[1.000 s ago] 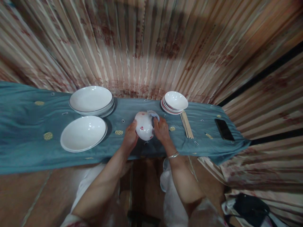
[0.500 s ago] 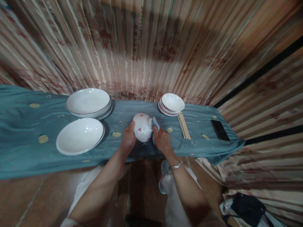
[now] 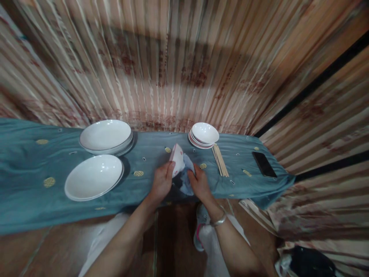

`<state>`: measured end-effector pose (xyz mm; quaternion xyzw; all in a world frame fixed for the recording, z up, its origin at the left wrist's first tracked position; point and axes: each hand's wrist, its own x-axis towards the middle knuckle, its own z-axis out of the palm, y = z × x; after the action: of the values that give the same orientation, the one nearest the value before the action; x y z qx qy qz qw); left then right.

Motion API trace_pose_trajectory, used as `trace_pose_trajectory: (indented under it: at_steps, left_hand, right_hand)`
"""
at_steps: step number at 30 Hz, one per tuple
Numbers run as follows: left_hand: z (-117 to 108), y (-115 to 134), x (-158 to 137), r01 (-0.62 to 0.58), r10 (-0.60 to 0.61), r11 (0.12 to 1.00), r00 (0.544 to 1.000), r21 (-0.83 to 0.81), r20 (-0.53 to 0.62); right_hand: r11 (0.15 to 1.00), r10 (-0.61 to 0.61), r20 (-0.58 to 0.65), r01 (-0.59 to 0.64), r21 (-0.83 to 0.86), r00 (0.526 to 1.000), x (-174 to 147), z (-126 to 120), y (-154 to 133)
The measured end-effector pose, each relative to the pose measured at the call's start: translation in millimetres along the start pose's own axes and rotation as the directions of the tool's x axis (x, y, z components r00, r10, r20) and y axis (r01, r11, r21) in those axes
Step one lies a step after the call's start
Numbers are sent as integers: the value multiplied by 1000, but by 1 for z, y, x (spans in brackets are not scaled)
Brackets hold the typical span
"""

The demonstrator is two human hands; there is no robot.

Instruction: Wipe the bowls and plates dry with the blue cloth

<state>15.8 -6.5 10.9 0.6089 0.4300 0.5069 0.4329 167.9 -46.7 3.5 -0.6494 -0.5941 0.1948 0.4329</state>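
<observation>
My left hand grips the rim of a small white bowl with red marks, tilted on its side above the table. Bunched in my right hand is a light blue cloth, pressed close against the bowl's right side, its lower end hanging down. The inside of the bowl faces away, so I cannot see it. Just beyond my right hand lie several wooden chopsticks, beside a stack of small white bowls.
At left on the green cloth-covered table stand a stack of large white plates and, nearer, shallow white bowls. A black phone lies at the right end. A patterned curtain hangs behind.
The bowl has turned from showing its rounded underside to a narrow, edge-on view. More of the blue cloth now shows, hanging below my right hand. The whole view has shifted slightly.
</observation>
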Motion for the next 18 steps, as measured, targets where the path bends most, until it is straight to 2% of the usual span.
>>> trace_pose_trajectory:
  at_steps: [3,5,8,10,14,18]
  left_hand:
    - [4,-2,-7,-130,106,973,985,189,134]
    - [6,-4,-12,-207,135,936,958,286,251]
    - [10,-6,-20,-334,128,841,888,426,443]
    - [13,-6,-26,-402,94,764,843,505,530]
    - [18,-6,-35,-462,51,671,809,580,586]
    - [20,-8,-38,-470,75,691,802,549,593]
  right_hand:
    - [997,77,33,-77,-20,996,0,1,3]
    - [994,101,52,-98,-55,994,2,-4,7]
    - [995,93,56,-90,-47,994,4,-15,12]
    - [994,107,51,-106,-12,993,6,-22,15]
    - [980,163,133,-175,89,978,8,-28,23]
    - [961,212,194,-240,136,958,8,-26,35]
